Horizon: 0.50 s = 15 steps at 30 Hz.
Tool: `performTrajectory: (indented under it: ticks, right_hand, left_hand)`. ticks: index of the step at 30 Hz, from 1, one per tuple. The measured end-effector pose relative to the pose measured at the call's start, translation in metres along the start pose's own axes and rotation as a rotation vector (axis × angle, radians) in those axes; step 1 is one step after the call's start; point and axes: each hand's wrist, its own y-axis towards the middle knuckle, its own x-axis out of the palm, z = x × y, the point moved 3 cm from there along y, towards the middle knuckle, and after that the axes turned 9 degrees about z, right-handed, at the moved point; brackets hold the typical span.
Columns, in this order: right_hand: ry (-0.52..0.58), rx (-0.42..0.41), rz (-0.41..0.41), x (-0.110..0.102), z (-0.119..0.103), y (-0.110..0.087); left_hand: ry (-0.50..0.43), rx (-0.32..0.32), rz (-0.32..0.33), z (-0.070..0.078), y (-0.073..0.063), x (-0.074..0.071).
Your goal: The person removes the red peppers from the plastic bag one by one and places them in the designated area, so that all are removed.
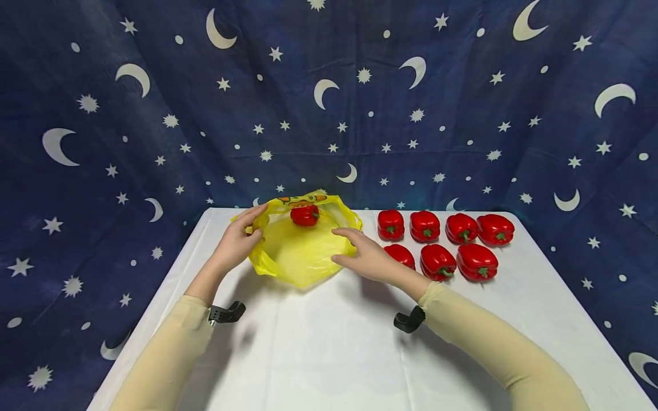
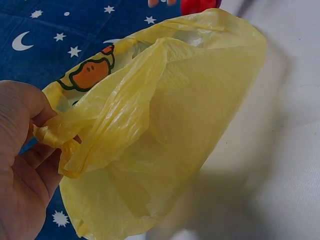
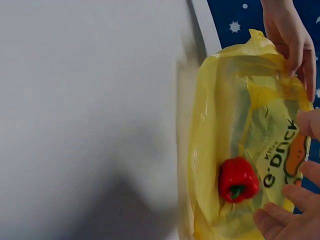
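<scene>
A yellow plastic bag [image 1: 303,257] with a cartoon duck print [image 2: 91,74] lies with its mouth wide toward me. My left hand [image 1: 237,238] pinches the gathered edge on its left side between thumb and fingers, seen closely in the left wrist view. Inside the mouth, toward the far side, is one red bell pepper [image 3: 238,180] with a green stem. My right hand [image 1: 371,258] is at the bag's right rim, thumb and fingers apart and nothing held. In the right wrist view its fingers [image 3: 300,197] are spread beside the pepper and the printed side.
Several red bell peppers [image 1: 438,262] stand in two rows on the right of the white-covered table [image 1: 329,354]; my right hand partly hides one [image 1: 402,255]. Behind the table hangs a dark blue cloth [image 1: 288,97] with moons and stars.
</scene>
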Motion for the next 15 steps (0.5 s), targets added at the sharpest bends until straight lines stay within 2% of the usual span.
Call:
performTrajectory:
  ticks: [7, 15]
  right_hand:
    - [0.081, 0.033, 0.005, 0.026, -0.005, 0.039]
    - [0.179, 0.177, 0.136, 0.06, 0.006, 0.083]
  left_hand:
    - [-0.012, 0.006, -0.003, 0.001, 0.001, 0.002]
    - [-0.019, -0.015, -0.011, 0.0, 0.001, 0.003]
